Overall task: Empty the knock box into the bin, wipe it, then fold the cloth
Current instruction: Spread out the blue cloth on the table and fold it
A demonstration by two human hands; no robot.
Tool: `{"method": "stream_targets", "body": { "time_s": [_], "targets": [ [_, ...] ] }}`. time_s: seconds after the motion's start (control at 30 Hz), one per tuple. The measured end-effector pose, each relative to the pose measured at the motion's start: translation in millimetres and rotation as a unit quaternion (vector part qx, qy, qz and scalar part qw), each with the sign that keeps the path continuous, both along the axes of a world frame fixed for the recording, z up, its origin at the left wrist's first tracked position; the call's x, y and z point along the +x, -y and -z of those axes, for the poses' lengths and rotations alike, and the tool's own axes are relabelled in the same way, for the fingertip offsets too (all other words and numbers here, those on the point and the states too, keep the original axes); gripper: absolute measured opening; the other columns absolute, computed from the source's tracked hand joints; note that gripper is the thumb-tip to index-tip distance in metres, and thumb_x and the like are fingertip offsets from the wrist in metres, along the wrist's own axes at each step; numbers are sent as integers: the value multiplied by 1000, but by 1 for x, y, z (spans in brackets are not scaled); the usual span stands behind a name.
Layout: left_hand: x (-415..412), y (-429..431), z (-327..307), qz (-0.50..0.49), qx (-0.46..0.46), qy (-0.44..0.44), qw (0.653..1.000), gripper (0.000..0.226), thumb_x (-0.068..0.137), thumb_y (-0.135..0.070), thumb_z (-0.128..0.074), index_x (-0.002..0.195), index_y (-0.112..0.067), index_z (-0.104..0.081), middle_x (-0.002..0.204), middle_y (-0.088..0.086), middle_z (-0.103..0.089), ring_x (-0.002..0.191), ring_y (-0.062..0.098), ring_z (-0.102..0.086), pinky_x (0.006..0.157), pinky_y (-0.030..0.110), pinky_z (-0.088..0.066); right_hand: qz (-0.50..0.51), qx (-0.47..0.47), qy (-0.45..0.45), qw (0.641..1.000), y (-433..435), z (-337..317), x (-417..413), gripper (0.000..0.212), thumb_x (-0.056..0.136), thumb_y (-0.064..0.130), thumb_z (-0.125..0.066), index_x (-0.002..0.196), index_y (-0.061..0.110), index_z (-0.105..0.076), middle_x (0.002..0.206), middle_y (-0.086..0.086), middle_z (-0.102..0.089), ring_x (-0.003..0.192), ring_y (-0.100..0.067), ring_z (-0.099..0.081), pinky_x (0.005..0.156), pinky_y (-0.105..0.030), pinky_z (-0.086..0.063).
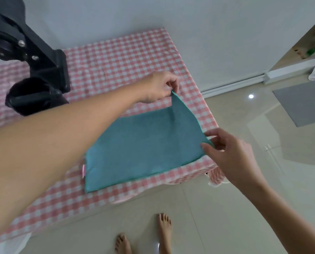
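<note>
A teal cloth (143, 145) lies spread on the tabletop (105, 59), which is covered in pink-and-white check. The left hand (158, 87) reaches across and pinches the cloth's far right corner between thumb and fingertips; its grip is narrow and closed on the fabric, and the corner is lifted off the tabletop so that the edge below the pinch rises in a slanted fold. The right hand (226, 149) takes the near right corner, thumb above and fingers beneath, its grip likewise closed on the cloth at the tabletop's right edge. Between the two grips the cloth's right edge runs taut and raised. Away from both grips, toward the left, the rest of the cloth rests flat, and a small pink tag (83, 170) shows at its left edge, under the left forearm.

Well beyond the left grip, to its left, a black knock box (32, 96) stands on the tabletop, partly behind the left forearm. Just above it a black clamp-like mount (43, 57) reaches in from the upper left corner.

Below the right grip, bare feet (143, 235) stand on the pale tiled floor (226, 217).
</note>
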State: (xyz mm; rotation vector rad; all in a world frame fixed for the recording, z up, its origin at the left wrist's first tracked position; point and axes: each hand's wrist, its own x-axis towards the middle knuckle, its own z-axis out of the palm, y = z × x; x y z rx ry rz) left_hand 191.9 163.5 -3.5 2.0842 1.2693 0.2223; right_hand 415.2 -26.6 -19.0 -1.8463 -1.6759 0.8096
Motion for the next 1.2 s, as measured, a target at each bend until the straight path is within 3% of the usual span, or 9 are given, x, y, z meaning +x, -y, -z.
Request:
{"method": "stream_targets", "body": {
  "time_s": [0.1,0.23,0.33,0.43,0.67,0.9,1.0,1.07,1.2],
  "targets": [
    [-55,2,-8,42,45,-71,996,14,94,-10,-66,90,-24,-69,132,-2,-58,124,17,-52,104,36,-42,-123,-5,-107,987,10,-22,-47,37,93,20,-72,110,50,-59,93,24,-68,74,0,-71,55,-14,-51],
    [-130,19,-18,84,73,-148,983,24,92,-10,-70,81,-31,-66,146,6,-51,141,23,-38,116,46,-34,-237,-54,-152,958,7,-15,-109,31,96,6,-69,98,35,-78,91,18,-67,76,-10,-70,61,-19,-49],
    [-177,36,-20,106,103,-238,960,23,92,-11,-68,80,-31,-66,151,5,-46,148,25,-27,118,57,-26,-271,-79,-143,949,8,-1,-156,15,90,29,-77,103,35,-80,94,20,-69,84,-8,-65,71,-22,-46],
    [-209,54,-15,117,147,-298,936,18,90,-5,-67,85,-23,-70,153,7,-44,150,27,-22,118,56,-21,-316,-103,-101,938,12,10,-193,52,74,71,-69,115,39,-77,98,24,-65,94,-3,-63,81,-15,-45],
    [-228,88,13,116,217,-325,913,19,92,-2,-60,94,-18,-70,145,9,-51,143,31,-34,111,51,-35,-386,-97,18,917,31,38,-241,67,77,73,-64,132,36,-68,102,16,-59,97,-2,-57,92,-27,-46],
    [-234,101,32,44,210,-273,938,30,91,-3,-58,114,-15,-73,163,14,-33,152,34,-22,121,57,-22,-403,-38,58,912,31,47,-240,71,86,81,-43,147,45,-48,114,13,-58,108,-5,-53,99,-37,-47],
    [-230,119,41,3,229,-209,951,48,96,-32,-52,140,-15,-57,167,12,-27,155,29,-20,119,52,-27,-326,36,86,941,4,52,-218,77,85,84,-41,151,45,-41,147,7,-46,131,-3,-37,115,-42,-36],
    [-225,136,51,3,191,-196,962,84,92,-66,-40,159,-16,-30,171,9,-12,159,25,-9,124,49,-20,-300,41,156,940,-20,55,-201,90,80,85,-44,158,46,-25,168,-4,-23,153,-19,-17,120,-47,-20],
    [-207,162,74,22,152,-205,967,128,71,-98,-28,163,-15,2,172,6,10,159,23,11,127,44,1,-347,29,266,899,-50,67,-190,111,71,100,-30,161,46,8,171,-10,16,154,-24,23,123,-54,1]
  ]
}}
